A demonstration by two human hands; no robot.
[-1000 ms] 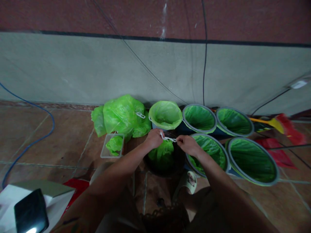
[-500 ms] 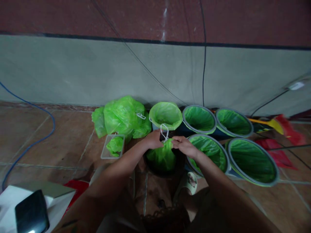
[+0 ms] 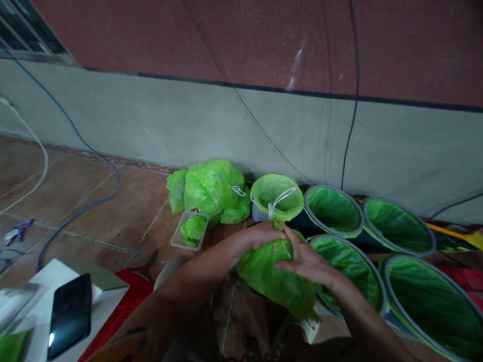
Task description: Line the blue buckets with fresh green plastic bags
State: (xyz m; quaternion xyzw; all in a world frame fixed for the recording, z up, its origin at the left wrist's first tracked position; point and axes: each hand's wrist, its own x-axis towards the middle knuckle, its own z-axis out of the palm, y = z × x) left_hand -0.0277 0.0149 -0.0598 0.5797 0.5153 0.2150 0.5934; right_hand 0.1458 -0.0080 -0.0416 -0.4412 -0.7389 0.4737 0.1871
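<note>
head cam: from my remote seat i've got the l hand (image 3: 267,234) wrapped round the neck of the green bag (image 3: 277,284), r hand (image 3: 304,255) spread, fingers apart, laid on bag's side & neck. bag's just in front of the lined bucket (image 3: 259,214), my ref pt; can't tell if its base touches anything. white drawstring (image 3: 270,209) loops up across that bucket's mouth. knotted sack (image 3: 211,183) sits l of bucket, clear box (image 3: 177,242) front-l. imo: l grip snug right under the string, so neck stays gathered; r palm flat for support, no nails, thin film may tear. pref string clear of bucket rim.
</note>
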